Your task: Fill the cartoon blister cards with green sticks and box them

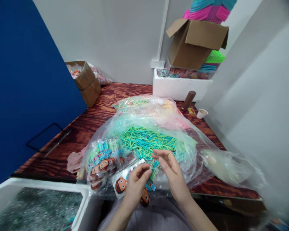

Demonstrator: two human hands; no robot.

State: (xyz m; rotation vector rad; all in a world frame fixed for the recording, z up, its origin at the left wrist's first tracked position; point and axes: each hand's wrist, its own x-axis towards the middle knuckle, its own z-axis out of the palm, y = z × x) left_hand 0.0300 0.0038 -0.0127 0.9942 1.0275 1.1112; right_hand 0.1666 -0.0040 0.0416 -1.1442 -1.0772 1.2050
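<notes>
My left hand [137, 182] is closed, thumb against fingers, at the top of a clear packet with a cartoon child's head [145, 197] printed on it and short green and blue sticks inside. My right hand [170, 170] is on the packet's other side, its fingers curved and apart, close to the packet's top. A flat printed bag [121, 185] lies beneath my left hand. Just beyond both hands, a large clear plastic bag holds a heap of loose green and blue sticks [146, 139]. Several filled packets [104, 165] are piled left of it.
A white foam box [83, 192] stands at lower left. At the right are a clear plastic bag [227, 168], a paper cup [202, 113] and a brown cylinder [188, 100]. A foam box [180, 88] and cardboard box [190, 48] stand behind. A blue panel [26, 80] borders the left.
</notes>
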